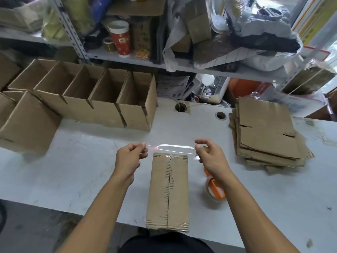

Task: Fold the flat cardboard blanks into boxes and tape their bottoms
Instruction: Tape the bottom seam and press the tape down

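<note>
Cardboard box [168, 190] lies on the grey bench [91, 161] directly in front of the person, bottom flaps closed and facing up, its long axis running away from the body toward the shelves, near end at the bench edge. The centre seam runs along that same axis. Above the far end, a strip of clear tape [175, 147] is stretched crosswise between the hands: the left hand [130, 158] pinches one end between thumb and fingertips, the right hand [209, 157] pinches the other end. A tape roll [215, 192] with an orange dispenser sits on the bench just right of the box, below the right wrist. Along the back left stands a row of folded boxes [102, 101], open tops up; their visible interiors show only cardboard. One more box [27, 123] stands at far left. A stack of flat blanks [268, 136] lies at right, well apart from the box.
</note>
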